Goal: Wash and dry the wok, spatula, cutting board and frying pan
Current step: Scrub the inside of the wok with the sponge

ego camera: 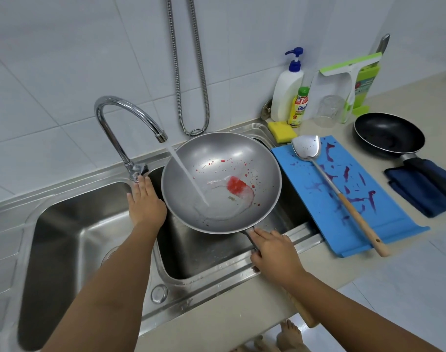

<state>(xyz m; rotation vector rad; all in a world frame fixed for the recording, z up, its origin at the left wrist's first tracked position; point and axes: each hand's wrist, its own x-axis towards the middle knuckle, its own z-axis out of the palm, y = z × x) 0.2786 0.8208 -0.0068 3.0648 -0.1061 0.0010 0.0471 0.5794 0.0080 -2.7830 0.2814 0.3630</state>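
Wok (222, 158): round, dull grey metal, red-spattered.

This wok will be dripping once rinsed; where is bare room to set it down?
The left steel sink basin, beside the chrome tap, is bare. Beige countertop lies free behind the black frying pan, right of the green squeegee. Crowded around the blue cutting board: white pump bottle, yellow sponge, clear glass, dark blue cloth.

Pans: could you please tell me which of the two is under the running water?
The silver wok, red-stained, held over the sink by the right hand; the black frying pan sits on the counter.
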